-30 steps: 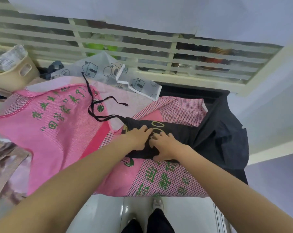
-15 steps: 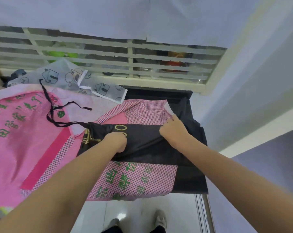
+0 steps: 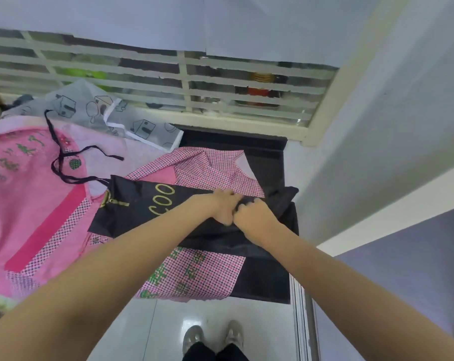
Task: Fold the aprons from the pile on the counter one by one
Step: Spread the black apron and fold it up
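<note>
Black fabric, an apron (image 3: 142, 207) with gold lettering, lies across pink checked aprons (image 3: 194, 272) on the dark surface (image 3: 267, 282). Both hands meet at its right end: the left hand (image 3: 222, 205) and right hand (image 3: 254, 214) each have fingers curled, pinching the bunched cloth. Its black strap (image 3: 61, 162) trails left over a pink apron (image 3: 25, 204).

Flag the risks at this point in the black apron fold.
1. Both hands, left hand and right hand, bunch the black apron at its right end; the far end lies loose, so the fold may skew.
2. Its black ties trail over the pink apron and may drag it.
3. The checked apron overhangs the counter edge and could slip.
</note>
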Demonstrator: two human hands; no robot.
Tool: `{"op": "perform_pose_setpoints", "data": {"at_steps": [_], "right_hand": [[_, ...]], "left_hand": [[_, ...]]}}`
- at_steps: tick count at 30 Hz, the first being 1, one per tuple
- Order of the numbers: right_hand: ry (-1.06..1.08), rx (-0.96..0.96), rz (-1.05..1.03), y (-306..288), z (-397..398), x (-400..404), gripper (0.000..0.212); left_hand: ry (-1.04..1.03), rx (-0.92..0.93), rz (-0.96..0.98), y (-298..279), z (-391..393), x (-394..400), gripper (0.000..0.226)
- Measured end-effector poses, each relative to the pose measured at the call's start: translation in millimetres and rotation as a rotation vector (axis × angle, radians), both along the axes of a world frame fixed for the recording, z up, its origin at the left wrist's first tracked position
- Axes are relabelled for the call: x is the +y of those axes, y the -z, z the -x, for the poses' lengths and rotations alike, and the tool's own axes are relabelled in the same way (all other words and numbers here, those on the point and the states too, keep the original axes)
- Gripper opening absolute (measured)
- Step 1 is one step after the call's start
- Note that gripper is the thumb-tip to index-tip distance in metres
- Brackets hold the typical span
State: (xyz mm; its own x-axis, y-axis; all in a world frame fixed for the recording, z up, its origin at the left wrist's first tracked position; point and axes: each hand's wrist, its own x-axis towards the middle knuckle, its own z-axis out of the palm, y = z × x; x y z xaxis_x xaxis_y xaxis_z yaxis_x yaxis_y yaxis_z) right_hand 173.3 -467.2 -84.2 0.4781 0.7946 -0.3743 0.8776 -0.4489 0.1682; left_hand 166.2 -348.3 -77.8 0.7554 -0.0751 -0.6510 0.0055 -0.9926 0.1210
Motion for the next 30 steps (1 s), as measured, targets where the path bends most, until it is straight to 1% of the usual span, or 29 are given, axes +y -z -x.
{"op": "perform_pose_setpoints", "data": {"at_steps": [2,4,5,6,7,8,10,11,12,13,14,16,18,20,22,24,25,26,27,28,29,30], "right_hand": [[-0.022,0.014,0.005,-1,-7,-12,0.041],[-0.053,0.014,0.023,-7,-17,-26,0.054],[-0.027,0.034,0.011,-10,-23,-31,0.060],[0.041,0.083,-0.041,-14,-30,-35,0.065],[0.150,0.149,-0.134,-16,-37,-37,0.067],[0.275,0.215,-0.283,-22,-43,-40,0.065],[0.579,0.357,-0.727,-34,-56,-45,0.044],[0.749,0.424,-0.926,-39,-61,-50,0.034],[0.887,0.465,-1.037,-42,-68,-57,0.029],[0.978,0.485,-1.038,-41,-73,-65,0.029],[1.021,0.511,-0.973,-37,-78,-72,0.035],[1.020,0.613,-0.823,-25,-84,-80,0.045],[1.005,0.781,-0.740,-17,-85,-77,0.048],[0.982,0.930,-0.666,-12,-86,-66,0.041],[0.985,1.030,-0.577,-10,-89,-56,0.029],[1.011,1.128,-0.541,-5,-94,-50,0.021],[1.017,1.162,-0.545,-1,-98,-49,0.016],[1.011,1.178,-0.549,1,-101,-50,0.010],[1.005,1.193,-0.558,3,-104,-51,0.014],[1.000,1.198,-0.575,2,-104,-53,0.019],[1.000,1.187,-0.598,3,-108,-56,0.021],[0.988,1.133,-0.604,3,-110,-59,0.023]], "left_hand": [[0.035,0.162,0.069,-1,-4,-9,0.095],[-0.016,0.276,0.113,-1,-6,-8,0.106],[-0.034,0.283,0.137,1,-6,-7,0.109],[-0.043,0.240,0.169,3,-6,-8,0.109],[-0.027,0.149,0.208,5,-5,-11,0.106],[0.003,0.029,0.238,5,-3,-17,0.095],[0.007,-0.205,0.328,7,-1,-26,0.058],[-0.056,-0.267,0.377,2,-3,-28,0.039],[-0.134,-0.291,0.405,-4,-8,-28,0.027],[-0.188,-0.287,0.414,-11,-12,-26,0.022],[-0.226,-0.283,0.424,-20,-15,-22,0.019],[-0.315,-0.257,0.480,-33,-24,-9,0.016],[-0.459,-0.204,0.590,-42,-31,4,0.017],[-0.523,-0.171,0.631,-49,-36,13,0.017],[-0.563,-0.132,0.657,-52,-42,17,0.012],[-0.605,-0.087,0.707,-56,-44,19,0.007],[-0.631,0.009,0.781,-55,-45,22,0.009],[-0.638,0.136,0.900,-52,-46,25,0.017],[-0.676,0.243,1.007,-45,-48,29,0.027],[-0.711,0.305,1.088,-40,-46,32,0.036],[-0.731,0.327,1.062,-32,-50,34,0.042],[-0.776,0.276,0.965,-20,-52,34,0.043]]}}
